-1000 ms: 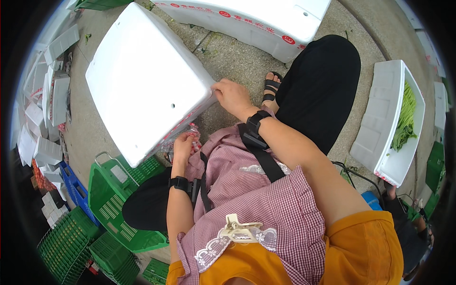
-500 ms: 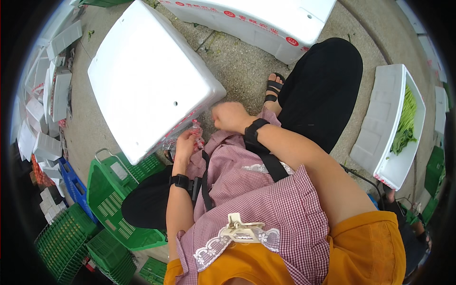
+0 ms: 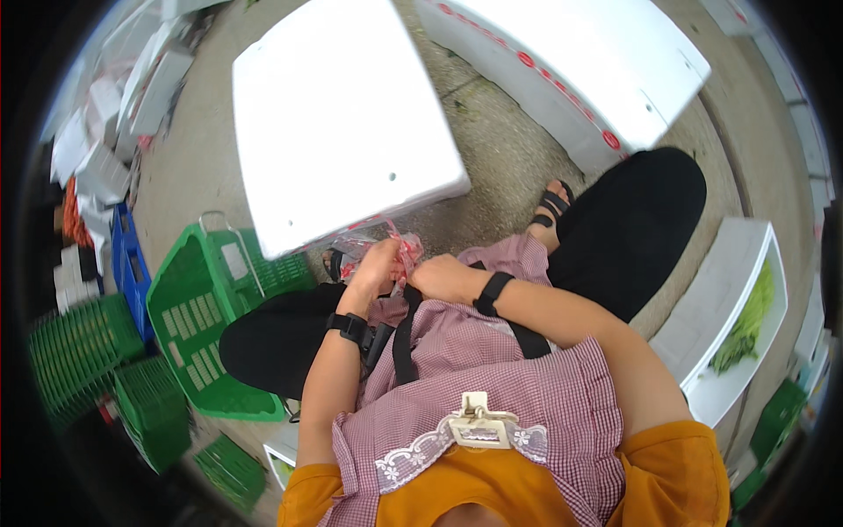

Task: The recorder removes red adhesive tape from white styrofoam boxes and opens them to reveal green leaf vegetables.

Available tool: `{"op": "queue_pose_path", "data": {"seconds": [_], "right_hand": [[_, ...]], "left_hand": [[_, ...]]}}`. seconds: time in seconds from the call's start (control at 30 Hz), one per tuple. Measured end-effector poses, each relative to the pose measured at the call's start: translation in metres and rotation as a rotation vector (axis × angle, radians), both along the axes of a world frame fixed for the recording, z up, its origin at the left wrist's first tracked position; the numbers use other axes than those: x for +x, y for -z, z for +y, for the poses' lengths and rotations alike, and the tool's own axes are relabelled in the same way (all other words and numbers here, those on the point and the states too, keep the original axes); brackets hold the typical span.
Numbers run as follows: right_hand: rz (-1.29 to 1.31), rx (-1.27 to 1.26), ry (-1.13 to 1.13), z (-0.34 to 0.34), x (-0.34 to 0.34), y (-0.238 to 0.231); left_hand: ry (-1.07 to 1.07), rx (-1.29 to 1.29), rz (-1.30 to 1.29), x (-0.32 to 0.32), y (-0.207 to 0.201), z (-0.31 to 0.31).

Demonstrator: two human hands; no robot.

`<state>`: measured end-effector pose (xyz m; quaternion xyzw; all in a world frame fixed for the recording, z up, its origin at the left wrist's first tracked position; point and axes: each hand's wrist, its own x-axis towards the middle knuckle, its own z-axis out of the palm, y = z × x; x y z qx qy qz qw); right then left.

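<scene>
Gripping the red-printed clear plastic [image 3: 407,249], the left hand [image 3: 378,265] was closed firmly on it. The right hand [image 3: 443,278] was curled just beside it; whether its hidden fingertips also pinched the plastic could not be told. The plastic was before the checked apron [image 3: 474,369], near a white foam box [image 3: 351,123]; a green crate [image 3: 198,281] stood to the left.

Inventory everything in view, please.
Printed plastic: 1, clear and red, front centre
Large foam boxes: 2, white, ahead
Open foam box: 1, white, right
Leafy vegetables: one heap, green, inside open box
Basket: 1, green, left
Plastic crate: 1, blue, left
Stacked crates: 2 stacks, green, lower left
Foam pile: 1, white, upper left
Half-hidden foam box: 1, white, lower left
Checked apron: 1, red-white, centre
Sandals: 2, black, centre
Left hand: 1, bare, gripping plastic
Right hand: 1, bare, beside left
</scene>
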<state>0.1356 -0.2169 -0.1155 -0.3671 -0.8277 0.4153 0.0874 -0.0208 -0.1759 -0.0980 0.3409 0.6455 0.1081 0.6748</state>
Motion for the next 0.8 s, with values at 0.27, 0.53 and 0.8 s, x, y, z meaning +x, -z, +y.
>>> {"op": "queue_pose_path", "data": {"seconds": [0.27, 0.53, 0.8], "right_hand": [[0.162, -0.071, -0.169, 0.006, -0.029, -0.041], [-0.054, 0.005, -0.073, 0.088, -0.028, -0.105], [-0.208, 0.126, -0.174, 0.175, -0.104, -0.144]], "left_hand": [[0.503, 0.538, 0.611, -0.057, -0.072, -0.022], [0.374, 0.557, 1.197, -0.214, -0.181, 0.01], [-0.21, 0.835, 1.343, -0.273, -0.181, 0.088]]}}
